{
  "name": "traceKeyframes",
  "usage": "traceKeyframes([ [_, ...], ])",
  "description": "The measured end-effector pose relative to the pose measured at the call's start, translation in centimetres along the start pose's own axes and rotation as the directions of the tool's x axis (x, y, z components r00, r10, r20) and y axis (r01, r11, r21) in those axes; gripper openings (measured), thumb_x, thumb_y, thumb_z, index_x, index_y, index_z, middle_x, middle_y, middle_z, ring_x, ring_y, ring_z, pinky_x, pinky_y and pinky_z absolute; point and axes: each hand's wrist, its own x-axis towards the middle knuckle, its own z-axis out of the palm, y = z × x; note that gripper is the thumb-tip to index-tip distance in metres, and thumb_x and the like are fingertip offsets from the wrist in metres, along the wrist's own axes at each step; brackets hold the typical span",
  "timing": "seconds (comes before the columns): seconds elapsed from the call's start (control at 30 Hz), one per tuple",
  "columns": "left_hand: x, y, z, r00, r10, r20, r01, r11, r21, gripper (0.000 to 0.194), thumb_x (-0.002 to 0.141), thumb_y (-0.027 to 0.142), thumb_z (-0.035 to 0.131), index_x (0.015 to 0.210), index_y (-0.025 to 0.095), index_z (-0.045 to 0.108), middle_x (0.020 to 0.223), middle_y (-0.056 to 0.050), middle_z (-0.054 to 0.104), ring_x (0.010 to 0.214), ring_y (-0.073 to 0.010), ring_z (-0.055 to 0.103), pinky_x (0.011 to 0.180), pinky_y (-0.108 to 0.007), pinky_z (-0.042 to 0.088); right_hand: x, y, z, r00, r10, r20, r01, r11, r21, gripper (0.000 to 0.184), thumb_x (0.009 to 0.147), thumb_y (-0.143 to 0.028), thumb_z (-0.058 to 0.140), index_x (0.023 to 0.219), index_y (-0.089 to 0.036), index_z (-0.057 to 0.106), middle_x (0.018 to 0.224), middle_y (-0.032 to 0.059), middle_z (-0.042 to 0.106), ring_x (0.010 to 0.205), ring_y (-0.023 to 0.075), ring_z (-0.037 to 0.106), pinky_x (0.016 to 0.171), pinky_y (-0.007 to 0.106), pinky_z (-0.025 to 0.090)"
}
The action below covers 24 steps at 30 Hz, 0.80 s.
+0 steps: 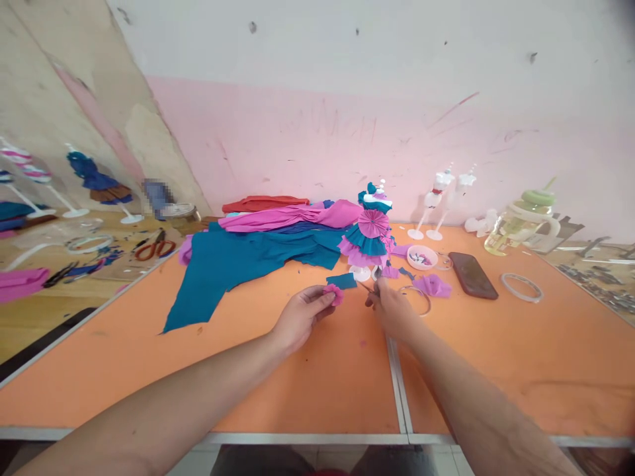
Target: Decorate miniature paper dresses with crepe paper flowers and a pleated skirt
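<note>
My left hand [305, 314] pinches a small pink crepe-paper flower [335, 294] between thumb and fingers. Close by on the right, my right hand [391, 305] is closed on a pair of scissors [366, 287]; only slim dark parts show past the fingers, and the rest is hidden. A small teal paper strip [342, 281] lies just beyond the flower. Behind my hands stands a mini dress form [368, 233] dressed in teal and pink pleated paper, with a round pink pleated fan on its front.
Teal crepe paper [213, 264] spreads at left, under folded pink sheets [292, 217]. To the right are a small dish [422, 258], a bracelet-like ring [417, 301], a phone [473, 275], clear tape [521, 288], bare white forms [438, 198] and a jug [520, 225]. Orange-handled scissors [155, 248] lie far left.
</note>
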Motion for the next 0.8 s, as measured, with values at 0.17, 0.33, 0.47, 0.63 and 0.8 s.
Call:
traceKeyframes([
  [0.17, 0.2, -0.5, 0.6, 1.0, -0.014, 0.005, 0.014, 1.0, -0.017, 0.039, 0.071, 0.035, 0.083, 0.104, 0.02, 0.067, 0.1, -0.004, 0.072, 0.095, -0.0153, 0.068, 0.089, -0.028, 0.051, -0.6, -2.3, -2.0, 0.995, 0.073, 0.068, -0.09, 0.952, 0.292, 0.028, 0.095, -0.042, 0.046, 0.114, -0.021, 0.048, 0.064, -0.0066, 0.051, 0.057, 0.0126, 0.051, 0.054, 0.023, 0.038],
  [0.33, -0.3, -1.0, 1.3, 0.999, 0.016, 0.049, -0.018, 0.999, 0.042, 0.035, 0.069, 0.035, 0.084, 0.094, 0.019, 0.066, 0.099, -0.004, 0.072, 0.093, -0.0176, 0.068, 0.091, -0.032, 0.051, -0.8, -3.9, -1.8, 0.957, 0.155, 0.245, -0.26, 0.83, 0.494, 0.036, 0.082, -0.052, 0.061, 0.093, -0.019, 0.067, 0.058, -0.0061, 0.043, 0.054, 0.0114, 0.043, 0.05, 0.024, 0.032],
  [0.47, -0.7, -1.0, 1.2, 0.997, 0.007, 0.076, -0.018, 0.991, 0.136, 0.034, 0.07, 0.036, 0.083, 0.095, 0.018, 0.07, 0.096, -0.005, 0.073, 0.091, -0.0193, 0.068, 0.088, -0.033, 0.052, -0.7, -3.5, -1.3, 0.971, 0.161, 0.178, -0.229, 0.848, 0.479, 0.027, 0.081, -0.045, 0.062, 0.079, -0.019, 0.067, 0.065, -0.0032, 0.054, 0.06, 0.0119, 0.05, 0.056, 0.024, 0.038],
  [0.63, -1.0, -0.8, 0.8, 0.984, -0.075, 0.163, 0.05, 0.988, 0.149, 0.033, 0.074, 0.038, 0.08, 0.1, 0.019, 0.071, 0.103, -0.006, 0.073, 0.099, -0.0221, 0.068, 0.091, -0.035, 0.05, -0.6, -3.2, -1.2, 0.987, -0.002, 0.159, -0.057, 0.929, 0.366, 0.019, 0.086, -0.033, 0.056, 0.076, -0.02, 0.066, 0.07, -0.0015, 0.06, 0.062, 0.0122, 0.05, 0.057, 0.025, 0.037],
  [0.8, -1.5, -0.4, 0.9, 0.984, -0.095, 0.149, 0.048, 0.955, 0.292, 0.03, 0.076, 0.042, 0.077, 0.093, 0.017, 0.074, 0.095, -0.008, 0.074, 0.095, -0.0229, 0.068, 0.088, -0.035, 0.049, -0.8, -3.2, -0.6, 0.996, -0.017, 0.085, -0.014, 0.936, 0.35, 0.014, 0.087, -0.032, 0.057, 0.09, -0.021, 0.064, 0.069, -0.0031, 0.057, 0.062, 0.0119, 0.051, 0.058, 0.026, 0.04],
])
